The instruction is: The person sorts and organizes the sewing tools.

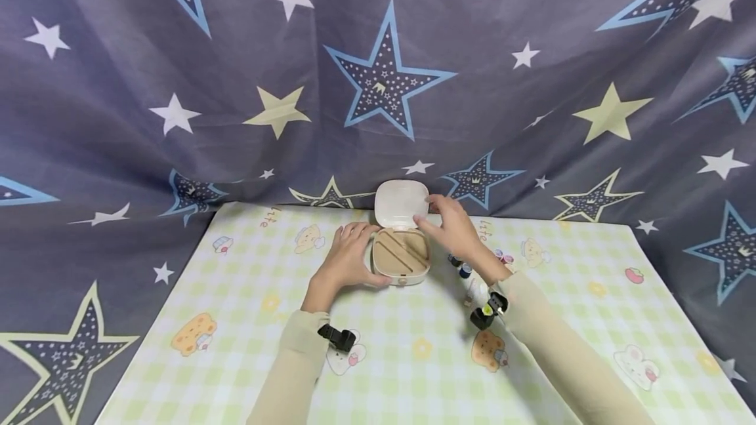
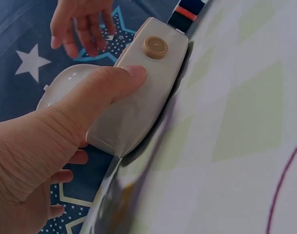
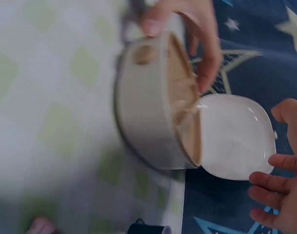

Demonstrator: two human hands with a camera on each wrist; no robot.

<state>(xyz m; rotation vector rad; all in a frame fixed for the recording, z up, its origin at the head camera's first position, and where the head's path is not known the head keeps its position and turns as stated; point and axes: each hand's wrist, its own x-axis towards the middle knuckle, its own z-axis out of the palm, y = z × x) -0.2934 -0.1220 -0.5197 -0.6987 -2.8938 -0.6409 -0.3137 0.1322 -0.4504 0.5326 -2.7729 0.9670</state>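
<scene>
A small white lidded box (image 1: 401,279) stands on the table with its white lid (image 1: 397,205) tipped up at the back. Slanted dividers cross its tan inside (image 1: 390,256), and a round gold button (image 2: 154,47) sits on its front. My left hand (image 1: 347,258) grips the box's left side, thumb on the front face and fingers round toward the back. At the lid's right edge is my right hand (image 1: 455,228), its fingers spread loosely. In the right wrist view these fingers (image 3: 272,181) lie beside the lid's rim without curling round it.
Several small dark and reddish items (image 1: 464,270) sit to the right of the box, below my right forearm. One is a dark cylinder with a pale end (image 3: 149,228). The checkered tablecloth (image 1: 236,320) ends behind the box at a star-patterned curtain (image 1: 236,84).
</scene>
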